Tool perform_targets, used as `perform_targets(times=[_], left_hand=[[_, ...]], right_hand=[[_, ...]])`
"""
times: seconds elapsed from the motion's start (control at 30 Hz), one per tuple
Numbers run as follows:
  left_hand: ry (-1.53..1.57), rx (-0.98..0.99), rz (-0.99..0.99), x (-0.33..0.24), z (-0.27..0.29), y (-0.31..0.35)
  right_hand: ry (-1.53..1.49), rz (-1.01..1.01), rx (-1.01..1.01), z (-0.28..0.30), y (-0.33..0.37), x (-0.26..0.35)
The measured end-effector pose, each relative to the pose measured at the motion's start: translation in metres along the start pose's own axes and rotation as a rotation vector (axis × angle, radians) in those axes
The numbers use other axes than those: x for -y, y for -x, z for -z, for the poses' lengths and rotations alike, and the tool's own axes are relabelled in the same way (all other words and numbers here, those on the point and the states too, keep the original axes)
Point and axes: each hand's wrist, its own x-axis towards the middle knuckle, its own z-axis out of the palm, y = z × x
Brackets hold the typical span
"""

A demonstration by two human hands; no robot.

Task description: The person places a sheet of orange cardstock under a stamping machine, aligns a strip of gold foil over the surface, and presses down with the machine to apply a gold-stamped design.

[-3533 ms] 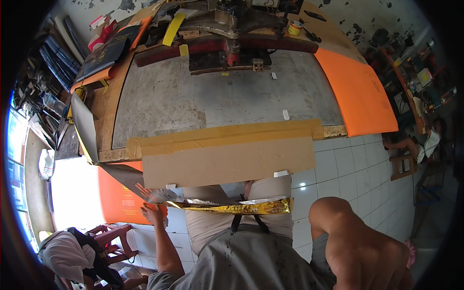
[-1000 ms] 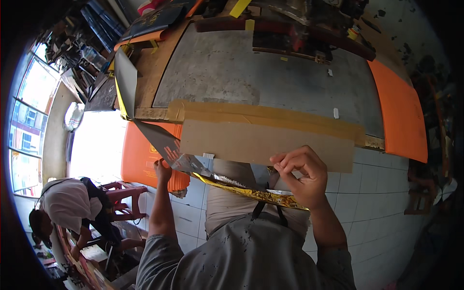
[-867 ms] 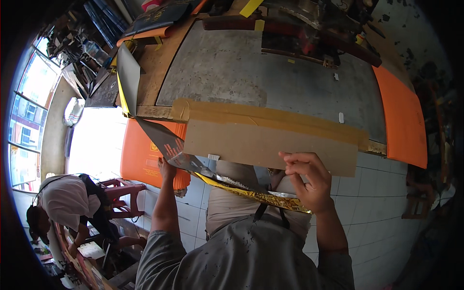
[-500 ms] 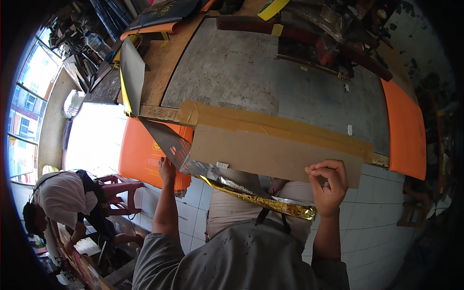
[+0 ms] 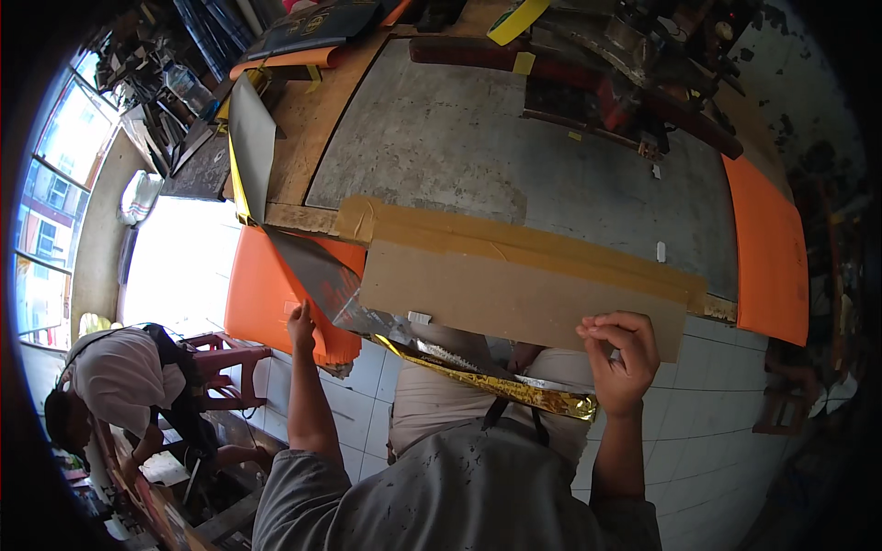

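Observation:
My left hand (image 5: 301, 331) is at the right part of a stack of orange sheets (image 5: 257, 285), left of the bench. Its fingers are closed and appear to pinch the top orange sheet. My right hand (image 5: 623, 360) is raised at the right end of a brown cardboard flap (image 5: 514, 289). Thumb and forefinger come together there; anything between them is too small to make out. A long foil strip, grey and gold (image 5: 317, 271), runs from the bench's left side past my left hand. A crumpled gold foil length (image 5: 514, 387) hangs across my lap.
The bench has a grey metal top (image 5: 423, 138); a dark red press-like machine (image 5: 616, 92) stands at its back. Another orange sheet (image 5: 770, 248) hangs over the right edge. A person (image 5: 124, 376) bends near a red stool (image 5: 225, 372) at the left. A yellow tape roll (image 5: 517, 20) lies behind.
My left hand has shifted slightly left on the orange stack. The printed emblem visible on its top before no longer shows. My right hand has barely moved.

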Motion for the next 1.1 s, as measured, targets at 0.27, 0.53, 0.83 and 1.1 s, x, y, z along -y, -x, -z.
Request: perform_targets(times=[0.27, 0.53, 0.83, 1.1], left_hand=[[0.228, -0.226, -0.278, -0.106, 0.037, 0.085], [-0.962, -0.832, -1.030, -0.220, 0.044, 0.244], [-0.306, 0.144, -1.247, -0.329, -0.077, 0.346], [-0.343, 0.733, -1.547, -0.461, -0.156, 0.376]], right_hand=[[-0.110, 0.107, 0.085, -0.005, -0.003, 0.022], [-0.300, 0.393, 0.632, -0.112, -0.039, 0.084], [-0.342, 0.324, 1.051, -0.122, -0.029, 0.166], [-0.776, 0.047, 0.330, -0.051, -0.019, 0.106]])
